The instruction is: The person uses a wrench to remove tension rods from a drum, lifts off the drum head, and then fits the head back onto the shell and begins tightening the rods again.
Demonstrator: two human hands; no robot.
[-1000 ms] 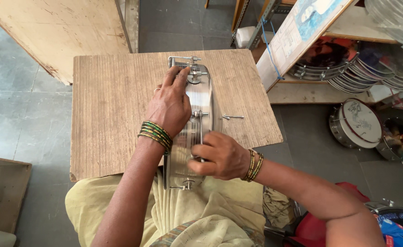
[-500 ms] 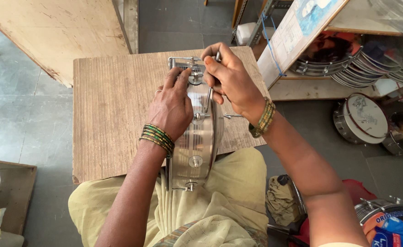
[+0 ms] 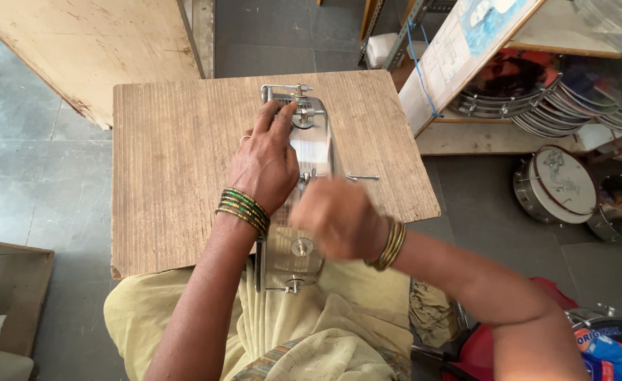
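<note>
Left grip flat atop metal shell

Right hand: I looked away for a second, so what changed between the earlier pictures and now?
The right hand came back from the far end of the shiny metal drum shell toward the body and is now blurred over its middle. The left hand stayed pressed on the shell, which lies unmoved on the wooden board.
</note>
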